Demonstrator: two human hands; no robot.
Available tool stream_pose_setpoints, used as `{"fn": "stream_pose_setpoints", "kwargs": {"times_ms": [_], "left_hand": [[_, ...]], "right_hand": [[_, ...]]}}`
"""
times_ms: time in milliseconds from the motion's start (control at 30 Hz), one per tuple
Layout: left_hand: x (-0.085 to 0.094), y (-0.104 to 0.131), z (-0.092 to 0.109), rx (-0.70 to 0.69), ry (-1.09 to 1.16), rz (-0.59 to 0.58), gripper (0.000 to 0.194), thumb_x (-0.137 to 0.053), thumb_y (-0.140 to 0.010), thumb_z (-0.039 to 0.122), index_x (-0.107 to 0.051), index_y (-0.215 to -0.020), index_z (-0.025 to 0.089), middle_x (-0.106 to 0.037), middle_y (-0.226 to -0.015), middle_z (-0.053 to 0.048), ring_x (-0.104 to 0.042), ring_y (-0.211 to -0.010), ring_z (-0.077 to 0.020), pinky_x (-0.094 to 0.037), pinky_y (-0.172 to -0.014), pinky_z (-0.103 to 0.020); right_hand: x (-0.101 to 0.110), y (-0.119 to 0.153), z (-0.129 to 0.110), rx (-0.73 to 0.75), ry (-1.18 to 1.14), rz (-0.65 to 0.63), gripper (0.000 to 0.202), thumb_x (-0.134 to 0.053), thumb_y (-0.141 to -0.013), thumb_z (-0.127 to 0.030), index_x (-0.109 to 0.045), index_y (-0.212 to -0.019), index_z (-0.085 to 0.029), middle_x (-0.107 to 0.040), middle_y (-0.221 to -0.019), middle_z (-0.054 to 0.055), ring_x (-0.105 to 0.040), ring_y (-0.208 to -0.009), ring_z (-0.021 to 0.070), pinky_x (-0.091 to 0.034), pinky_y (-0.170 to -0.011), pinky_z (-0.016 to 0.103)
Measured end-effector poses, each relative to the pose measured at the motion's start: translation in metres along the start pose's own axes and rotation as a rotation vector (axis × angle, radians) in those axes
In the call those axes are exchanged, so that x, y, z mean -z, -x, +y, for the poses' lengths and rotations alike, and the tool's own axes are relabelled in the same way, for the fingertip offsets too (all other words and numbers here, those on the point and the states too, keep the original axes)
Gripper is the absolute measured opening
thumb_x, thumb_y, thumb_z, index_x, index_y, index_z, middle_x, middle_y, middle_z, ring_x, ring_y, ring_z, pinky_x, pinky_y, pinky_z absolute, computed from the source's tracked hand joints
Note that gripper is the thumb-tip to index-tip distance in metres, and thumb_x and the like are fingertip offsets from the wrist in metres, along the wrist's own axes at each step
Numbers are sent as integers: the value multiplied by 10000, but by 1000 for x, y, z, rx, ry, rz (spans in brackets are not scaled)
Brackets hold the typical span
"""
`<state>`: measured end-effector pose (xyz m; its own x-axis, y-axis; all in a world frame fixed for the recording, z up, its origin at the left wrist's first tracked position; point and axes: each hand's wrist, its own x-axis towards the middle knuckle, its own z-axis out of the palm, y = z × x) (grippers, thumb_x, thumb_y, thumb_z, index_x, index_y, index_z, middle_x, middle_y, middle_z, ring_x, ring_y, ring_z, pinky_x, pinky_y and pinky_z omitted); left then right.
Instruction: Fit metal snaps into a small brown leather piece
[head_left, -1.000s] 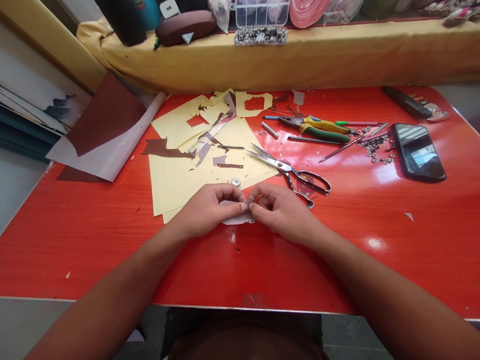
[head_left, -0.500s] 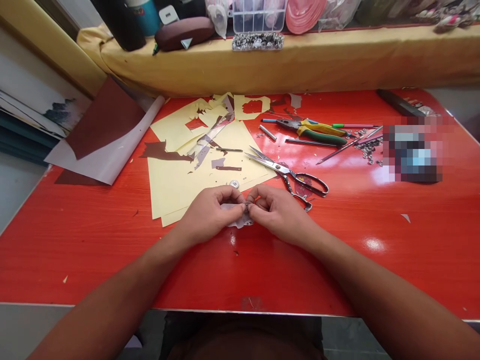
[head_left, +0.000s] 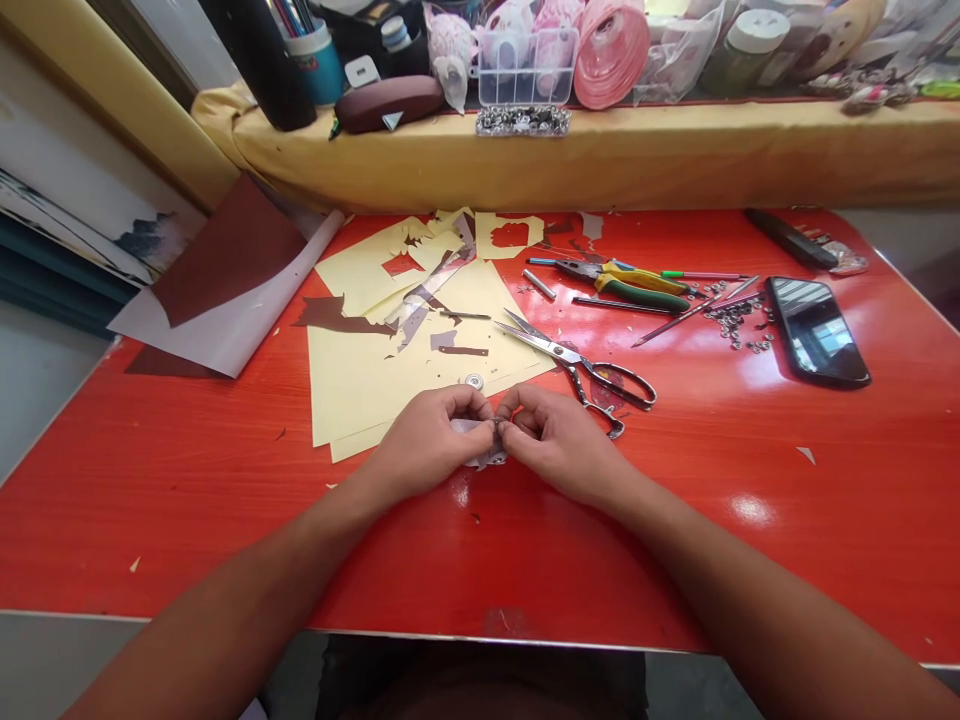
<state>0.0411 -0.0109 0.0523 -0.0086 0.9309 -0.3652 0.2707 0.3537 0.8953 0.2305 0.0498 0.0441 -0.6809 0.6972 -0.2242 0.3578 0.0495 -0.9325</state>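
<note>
My left hand (head_left: pixel 435 436) and my right hand (head_left: pixel 556 438) meet over the red table, fingertips pinched together. Between them is a small greyish-white piece of sheet material (head_left: pixel 486 457), mostly covered by my fingers; a small dark or metallic bit shows at the pinch, too small to make out. Just beyond my left fingers a round metal disc (head_left: pixel 474 382) rests at the edge of the yellow paper sheets (head_left: pixel 360 400). Metal scissors (head_left: pixel 577 362) lie partly open past my right hand, handles toward it.
Pliers with yellow and green handles (head_left: pixel 637 285), pencils and loose metal snap parts (head_left: pixel 739 322) lie to the right, by a phone (head_left: pixel 819 332). Brown sheet material (head_left: pixel 225 260) is at the left. On the back ledge stand a clear compartment box (head_left: pixel 525 75) and pink ribbon roll (head_left: pixel 611 55).
The camera view has tilted up slightly, so the table sits lower and more of the ledge shows. Both hands keep their pinch on the small piece.
</note>
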Motion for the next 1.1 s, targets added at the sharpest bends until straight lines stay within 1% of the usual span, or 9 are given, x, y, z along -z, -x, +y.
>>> {"fn": "stream_pose_setpoints", "kwargs": {"times_ms": [233,433,600,733,833,967,1100], "left_hand": [[9,0,3,31,87,-81,212,-769,-787,369,-734,-866,175,-694,-831,-18,-623,-795,-183,-458,-707,-290],[5,1,0,-4,65,-61,145,-712,-816,326,-677,-828,186,-650,-795,1,-583,-754,-166,-443,-686,-288],[5,0,-2,12,38,-55,127,-715,-799,312,-672,-826,195,-651,-779,9,-577,-725,-163,-431,-660,-283],[12,1,3,15,94,-124,148,-736,-791,327,-681,-790,189,-661,-776,-4,-598,-738,-167,-444,-677,-284],[17,1,7,15,138,-176,192,-766,-782,368,-702,-780,187,-684,-779,-21,-619,-748,-176,-470,-697,-293],[19,1,8,33,194,-200,224,-806,-753,392,-711,-780,191,-694,-760,-29,-634,-745,-186,-493,-704,-302],[18,-1,4,44,269,-219,209,-818,-761,373,-724,-797,189,-727,-794,-40,-663,-778,-194,-507,-747,-314]], "right_hand": [[2,2,-3,-30,-20,-10,75,-607,-862,-280,-574,-895,-222,-459,-583,-87,-383,-546,119,-278,-535,257],[1,3,-3,-26,-24,-31,78,-615,-873,-288,-589,-895,-218,-463,-595,-84,-377,-556,118,-266,-532,249],[2,2,-3,-45,-33,-38,87,-636,-871,-290,-608,-898,-213,-450,-591,-84,-386,-556,118,-249,-528,245],[3,2,-5,-48,-45,-54,113,-656,-880,-317,-628,-898,-209,-437,-576,-85,-367,-540,114,-245,-522,245],[5,2,-5,-60,-99,-86,152,-671,-888,-356,-638,-910,-209,-481,-585,-77,-364,-520,109,-246,-502,244],[9,2,-6,-83,-180,-142,185,-680,-897,-390,-642,-916,-210,-537,-597,-67,-376,-475,102,-271,-465,239],[11,2,-8,-94,-212,-149,200,-710,-885,-393,-641,-911,-207,-553,-584,-65,-362,-447,91,-266,-449,229]]}}
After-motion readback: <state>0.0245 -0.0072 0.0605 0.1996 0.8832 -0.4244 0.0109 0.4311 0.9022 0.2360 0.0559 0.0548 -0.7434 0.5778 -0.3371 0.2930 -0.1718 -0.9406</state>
